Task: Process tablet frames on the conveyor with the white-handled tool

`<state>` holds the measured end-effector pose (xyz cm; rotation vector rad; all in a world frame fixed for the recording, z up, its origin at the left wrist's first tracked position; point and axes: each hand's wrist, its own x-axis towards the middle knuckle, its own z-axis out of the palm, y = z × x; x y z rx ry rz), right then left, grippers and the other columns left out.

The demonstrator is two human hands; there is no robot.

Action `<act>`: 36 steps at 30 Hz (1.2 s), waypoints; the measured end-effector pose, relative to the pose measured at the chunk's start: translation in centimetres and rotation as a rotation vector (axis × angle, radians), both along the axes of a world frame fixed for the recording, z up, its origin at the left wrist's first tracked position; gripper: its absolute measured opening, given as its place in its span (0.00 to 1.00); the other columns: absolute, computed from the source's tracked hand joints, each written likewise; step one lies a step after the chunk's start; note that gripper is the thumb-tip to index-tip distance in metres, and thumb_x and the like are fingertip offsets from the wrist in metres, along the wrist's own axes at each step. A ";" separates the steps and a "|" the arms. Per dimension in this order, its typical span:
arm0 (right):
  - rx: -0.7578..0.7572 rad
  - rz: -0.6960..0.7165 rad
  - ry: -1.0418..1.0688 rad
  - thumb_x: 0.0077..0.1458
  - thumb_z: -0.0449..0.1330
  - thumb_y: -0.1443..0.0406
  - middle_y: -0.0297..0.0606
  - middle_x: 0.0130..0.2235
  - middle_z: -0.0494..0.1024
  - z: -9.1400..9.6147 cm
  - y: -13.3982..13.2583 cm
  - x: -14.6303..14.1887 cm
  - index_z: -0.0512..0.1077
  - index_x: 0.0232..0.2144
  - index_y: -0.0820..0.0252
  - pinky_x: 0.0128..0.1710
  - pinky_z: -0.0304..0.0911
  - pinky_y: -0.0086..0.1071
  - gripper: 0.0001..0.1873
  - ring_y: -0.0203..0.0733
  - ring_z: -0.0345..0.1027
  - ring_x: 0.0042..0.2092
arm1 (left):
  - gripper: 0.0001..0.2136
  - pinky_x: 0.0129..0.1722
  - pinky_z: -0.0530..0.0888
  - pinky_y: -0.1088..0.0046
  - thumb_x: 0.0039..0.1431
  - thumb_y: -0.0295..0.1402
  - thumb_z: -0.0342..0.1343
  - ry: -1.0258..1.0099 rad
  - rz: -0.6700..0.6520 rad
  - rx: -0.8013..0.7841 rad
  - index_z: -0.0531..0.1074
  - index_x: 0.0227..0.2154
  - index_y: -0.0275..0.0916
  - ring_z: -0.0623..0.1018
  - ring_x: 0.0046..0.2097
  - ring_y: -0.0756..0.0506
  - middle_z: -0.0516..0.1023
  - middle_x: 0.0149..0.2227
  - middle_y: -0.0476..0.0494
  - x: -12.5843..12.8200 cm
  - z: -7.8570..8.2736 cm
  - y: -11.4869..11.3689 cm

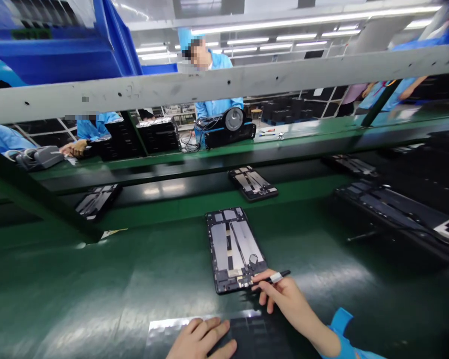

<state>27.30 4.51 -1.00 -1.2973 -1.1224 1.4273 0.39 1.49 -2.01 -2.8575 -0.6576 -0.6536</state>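
A tablet (236, 249) with its back off lies on the green bench, its inner plates, ribbon cables and small boards showing. My right hand (280, 294) is at its lower right corner, the fingers closed in a pinch on a slim black pen-like tool (282, 275) with a whitish band. The tip of that tool is hidden by my fingers. Lower down, my left hand (204, 341) lies with fingers spread on a dark, glossy sheet or tray (252, 326) with a clear, shiny edge. I cannot tell which of the two it is.
Behind lies another opened tablet (252, 183), with one (97, 200) to the left. A larger opened device (400, 212) sits at right. A metal rail (194, 87) crosses above; a green post (41, 194) slants at left. Beyond, a person in blue (219, 107) stands behind a round lamp-like device (234, 118).
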 end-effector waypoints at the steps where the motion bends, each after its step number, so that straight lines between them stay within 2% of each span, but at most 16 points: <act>1: -0.012 0.046 -0.028 0.46 0.64 0.43 0.35 0.20 0.76 0.0 -0.2 -0.2 0.75 0.33 0.63 0.16 0.60 0.26 0.28 0.33 0.64 0.17 | 0.11 0.40 0.70 0.72 0.68 0.40 0.50 0.009 0.017 -0.056 0.73 0.48 0.47 0.74 0.45 0.46 0.76 0.50 0.50 0.2 0.4 -0.2; 5: -0.039 0.201 -0.125 0.51 0.64 0.52 0.33 0.22 0.74 0.6 -0.7 -0.8 0.75 0.31 0.62 0.21 0.64 0.26 0.17 0.35 0.68 0.22 | 0.13 0.43 0.71 0.66 0.66 0.34 0.53 0.076 0.080 -0.245 0.70 0.52 0.43 0.74 0.46 0.44 0.74 0.51 0.43 1.4 1.6 -0.4; 10: 0.013 0.287 -0.285 0.54 0.62 0.61 0.32 0.24 0.74 1.8 -0.6 -1.2 0.73 0.29 0.60 0.25 0.65 0.28 0.08 0.38 0.71 0.27 | 0.15 0.45 0.70 0.64 0.65 0.35 0.55 0.105 0.073 -0.277 0.69 0.53 0.45 0.72 0.49 0.42 0.72 0.55 0.43 1.7 1.6 -0.3; 17: 0.173 0.364 -0.467 0.55 0.62 0.61 0.30 0.22 0.73 2.5 0.0 -1.9 0.72 0.28 0.57 0.22 0.57 0.27 0.06 0.38 0.67 0.24 | 0.15 0.46 0.69 0.64 0.65 0.35 0.54 0.090 0.068 -0.312 0.69 0.53 0.46 0.70 0.50 0.42 0.71 0.55 0.43 1.4 1.4 -0.4; 25: 0.104 0.393 -0.471 0.56 0.61 0.62 0.32 0.25 0.75 2.9 0.2 -2.0 0.72 0.28 0.58 0.27 0.60 0.28 0.07 0.40 0.70 0.28 | 0.14 0.46 0.69 0.65 0.66 0.35 0.53 0.074 0.073 -0.333 0.69 0.54 0.46 0.70 0.50 0.42 0.70 0.56 0.44 1.5 1.5 -0.6; 31: 0.127 0.380 -0.498 0.56 0.61 0.63 0.33 0.27 0.76 2.5 0.2 -2.2 0.73 0.28 0.58 0.29 0.61 0.29 0.06 0.42 0.71 0.30 | 0.15 0.46 0.69 0.66 0.64 0.35 0.55 0.084 0.084 -0.309 0.69 0.54 0.47 0.70 0.50 0.42 0.71 0.55 0.44 1.5 1.4 -0.5; 33: 0.130 0.363 -0.456 0.56 0.61 0.63 0.33 0.26 0.76 2.0 0.1 -2.3 0.73 0.27 0.58 0.30 0.63 0.30 0.07 0.43 0.72 0.30 | 0.16 0.46 0.70 0.67 0.64 0.36 0.56 0.079 0.082 -0.292 0.69 0.54 0.48 0.70 0.50 0.43 0.71 0.54 0.44 1.5 1.2 -0.4; 36: 0.066 0.332 -0.242 0.56 0.61 0.59 0.33 0.26 0.76 1.2 -0.2 -2.2 0.70 0.27 0.59 0.31 0.67 0.32 0.11 0.43 0.74 0.31 | 0.16 0.45 0.70 0.67 0.63 0.36 0.56 0.052 0.080 -0.267 0.69 0.53 0.47 0.71 0.49 0.43 0.71 0.54 0.44 1.6 1.0 -0.5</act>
